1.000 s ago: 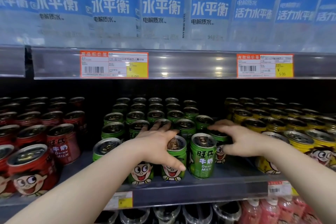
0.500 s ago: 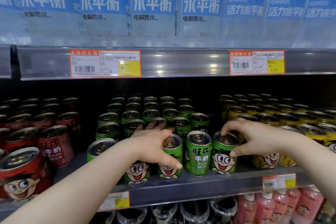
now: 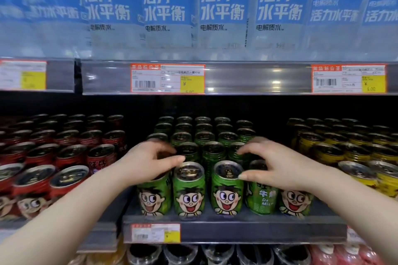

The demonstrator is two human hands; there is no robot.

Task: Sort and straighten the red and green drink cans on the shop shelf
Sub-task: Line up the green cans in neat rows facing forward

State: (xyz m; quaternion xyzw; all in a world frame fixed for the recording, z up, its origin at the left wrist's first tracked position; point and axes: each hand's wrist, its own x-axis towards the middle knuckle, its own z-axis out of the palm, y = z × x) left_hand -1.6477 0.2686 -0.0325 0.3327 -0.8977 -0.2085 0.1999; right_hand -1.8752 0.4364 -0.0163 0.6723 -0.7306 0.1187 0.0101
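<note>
Green cans (image 3: 189, 189): front row at the shelf edge (image 3: 258, 230), faces outward.
Left hand (image 3: 148, 161): cupped over the end can (image 3: 154, 198); blurred, grip unclear.
Right hand (image 3: 277, 168): arched over the sideways can (image 3: 261, 198), likely to turn it; grip unclear.

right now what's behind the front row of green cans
More rows of green cans, running back into the dark. The left hand and right hand cover parts of the second row; the very back is too dark.

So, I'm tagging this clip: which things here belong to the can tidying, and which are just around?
Job: green cans, red cans, shelf, left hand, right hand.
Just around: yellow cans, blue-labelled bottles above, price tags, bottles below.
</note>
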